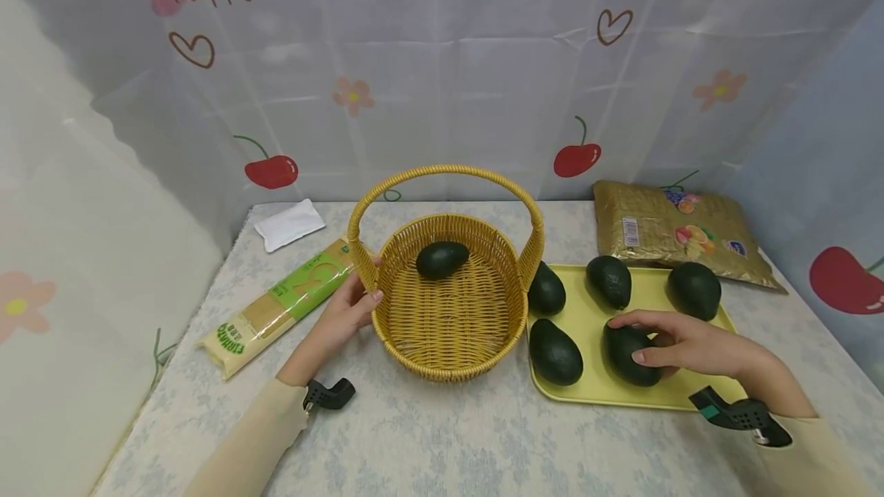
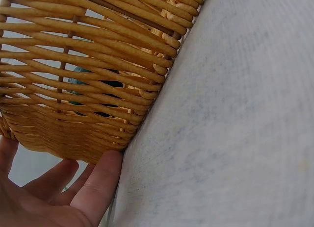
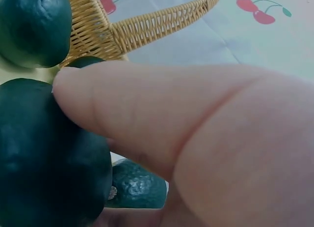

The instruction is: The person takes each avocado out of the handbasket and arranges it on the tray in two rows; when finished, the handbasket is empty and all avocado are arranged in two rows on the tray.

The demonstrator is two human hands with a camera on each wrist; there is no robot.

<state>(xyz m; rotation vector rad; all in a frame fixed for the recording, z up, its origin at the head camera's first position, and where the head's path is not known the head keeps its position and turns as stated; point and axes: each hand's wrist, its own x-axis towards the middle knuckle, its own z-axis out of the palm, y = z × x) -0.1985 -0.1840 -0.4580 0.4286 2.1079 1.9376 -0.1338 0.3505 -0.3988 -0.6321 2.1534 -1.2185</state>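
Observation:
My left hand (image 1: 345,309) lies against the outer left side of a yellow wicker basket (image 1: 449,370) with a tall arched handle. In the left wrist view its fingertips and thumb (image 2: 100,185) press on the weave low down. One dark green avocado (image 1: 442,260) lies in the basket. On the right, my right hand (image 1: 697,343) grips an avocado (image 1: 628,355) over the pale yellow tray (image 1: 587,393), thumb on its near side and fingers over the top. Several more avocados, such as this one (image 1: 555,353), lie on that tray.
Left of the basket lies a green and yellow pack of noodles (image 1: 283,301), with a small white packet (image 1: 290,225) behind it. A gold bag (image 1: 663,228) printed with fruit lies behind the tray. A printed curtain (image 1: 442,98) hangs at the table's back edge.

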